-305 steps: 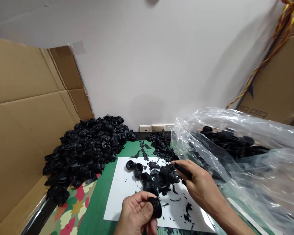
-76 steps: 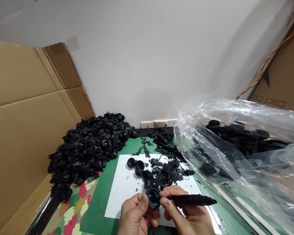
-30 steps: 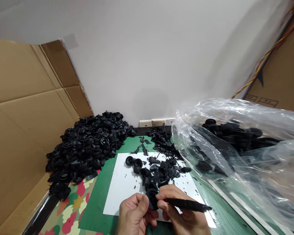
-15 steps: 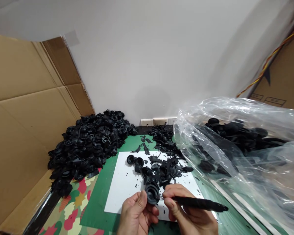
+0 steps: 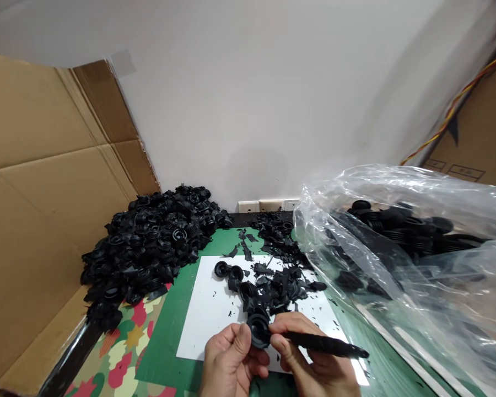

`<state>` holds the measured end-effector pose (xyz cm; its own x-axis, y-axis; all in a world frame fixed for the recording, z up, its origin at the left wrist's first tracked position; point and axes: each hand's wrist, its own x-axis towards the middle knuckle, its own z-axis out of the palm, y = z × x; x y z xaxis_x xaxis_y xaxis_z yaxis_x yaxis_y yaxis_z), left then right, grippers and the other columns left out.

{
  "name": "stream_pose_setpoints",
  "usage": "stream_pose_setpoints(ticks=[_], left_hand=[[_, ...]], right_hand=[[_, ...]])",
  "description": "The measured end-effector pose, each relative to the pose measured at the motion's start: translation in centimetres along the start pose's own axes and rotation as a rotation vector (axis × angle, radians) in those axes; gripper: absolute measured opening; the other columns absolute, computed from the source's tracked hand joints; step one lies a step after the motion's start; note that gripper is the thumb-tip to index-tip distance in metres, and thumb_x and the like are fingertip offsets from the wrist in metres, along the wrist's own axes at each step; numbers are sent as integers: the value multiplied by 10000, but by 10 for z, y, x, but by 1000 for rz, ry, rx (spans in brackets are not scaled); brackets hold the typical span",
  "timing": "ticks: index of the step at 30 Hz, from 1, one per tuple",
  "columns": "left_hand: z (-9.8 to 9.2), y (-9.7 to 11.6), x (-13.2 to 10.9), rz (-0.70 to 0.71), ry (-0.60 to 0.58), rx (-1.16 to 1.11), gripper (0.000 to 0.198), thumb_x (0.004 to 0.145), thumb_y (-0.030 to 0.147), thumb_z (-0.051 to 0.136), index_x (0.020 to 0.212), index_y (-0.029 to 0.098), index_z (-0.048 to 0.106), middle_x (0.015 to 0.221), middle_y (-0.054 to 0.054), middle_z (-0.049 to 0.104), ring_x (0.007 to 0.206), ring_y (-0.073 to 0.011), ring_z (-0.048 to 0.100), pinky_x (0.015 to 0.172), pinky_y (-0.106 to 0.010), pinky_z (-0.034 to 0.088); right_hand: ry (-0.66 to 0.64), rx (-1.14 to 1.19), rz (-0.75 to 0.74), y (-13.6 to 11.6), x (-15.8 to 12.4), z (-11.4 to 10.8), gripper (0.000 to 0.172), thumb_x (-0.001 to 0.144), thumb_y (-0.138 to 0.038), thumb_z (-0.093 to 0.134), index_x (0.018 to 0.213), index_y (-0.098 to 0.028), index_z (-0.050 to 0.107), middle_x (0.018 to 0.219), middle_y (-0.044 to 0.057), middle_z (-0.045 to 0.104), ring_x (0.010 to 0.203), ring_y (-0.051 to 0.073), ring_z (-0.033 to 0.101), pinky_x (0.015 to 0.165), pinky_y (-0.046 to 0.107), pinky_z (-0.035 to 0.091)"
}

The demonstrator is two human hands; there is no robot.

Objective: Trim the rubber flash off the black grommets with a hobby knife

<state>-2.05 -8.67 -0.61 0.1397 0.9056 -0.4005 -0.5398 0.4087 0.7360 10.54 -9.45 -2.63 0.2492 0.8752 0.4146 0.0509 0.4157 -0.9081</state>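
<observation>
My left hand [image 5: 233,358] pinches a round black rubber part [image 5: 258,331] with ringed, stepped walls, its opening turned up toward me. In my right hand [image 5: 310,353] is a slim black pen-shaped tool [image 5: 326,344], held like a pen. Its tip is at the right rim of the rubber part, hidden by my fingertips, so I cannot tell what kind of tip it has. Just beyond my hands, black rubber scraps [image 5: 283,289] and a few ringed parts [image 5: 235,273] lie on a white sheet [image 5: 206,314].
A large heap of black ringed rubber parts [image 5: 149,242] is at the left, against a cardboard box [image 5: 37,165]. A clear plastic bag [image 5: 397,182] with more black parts stands at the right. Behind are wall sockets [image 5: 268,205]. A green mat [image 5: 161,347] lies beneath the sheet.
My right hand and the pen-shaped tool have shifted a little to the left, closer against the rubber part. The part has tilted slightly in my left hand.
</observation>
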Motion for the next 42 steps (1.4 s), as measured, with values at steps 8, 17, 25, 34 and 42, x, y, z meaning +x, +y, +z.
stream_pose_setpoints(ticks=[8, 17, 25, 34, 42], left_hand=[[0, 0, 0, 2, 14, 8, 298, 604, 357, 784, 618, 94, 642, 504, -53, 639, 436, -109, 530, 450, -207, 398], [2, -5, 0, -35, -37, -36, 298, 684, 352, 728, 572, 119, 581, 468, -47, 622, 392, -96, 507, 429, -198, 348], [4, -2, -2, -13, -46, -38, 263, 673, 327, 742, 603, 104, 621, 489, -51, 623, 453, -117, 544, 457, -206, 369], [3, -2, -1, -18, -31, -52, 259, 661, 323, 750, 598, 101, 633, 503, -49, 622, 468, -124, 548, 458, -213, 379], [4, -3, 0, -32, -38, -42, 271, 643, 332, 763, 588, 103, 628, 486, -53, 621, 461, -130, 553, 455, -215, 379]], right_hand=[[-44, 36, -13, 1, 1, -1, 55, 788, -205, 610, 806, -214, 661, 767, 40, 639, 448, 97, 523, 353, 183, 444], [-43, 35, -80, -6, 4, -1, 54, 771, -186, 631, 791, -219, 669, 726, 42, 655, 641, 172, 632, 564, 249, 548], [17, 213, 103, -6, -3, 4, 71, 774, -286, 643, 780, -223, 674, 743, 19, 614, 447, 99, 524, 421, 224, 464], [-7, 189, 99, -10, -3, 3, 98, 790, -298, 625, 763, -212, 663, 725, 35, 587, 546, 141, 566, 438, 234, 472], [66, 112, 48, -5, -5, 4, 74, 782, -278, 632, 791, -211, 661, 747, 58, 606, 586, 167, 579, 457, 258, 495]])
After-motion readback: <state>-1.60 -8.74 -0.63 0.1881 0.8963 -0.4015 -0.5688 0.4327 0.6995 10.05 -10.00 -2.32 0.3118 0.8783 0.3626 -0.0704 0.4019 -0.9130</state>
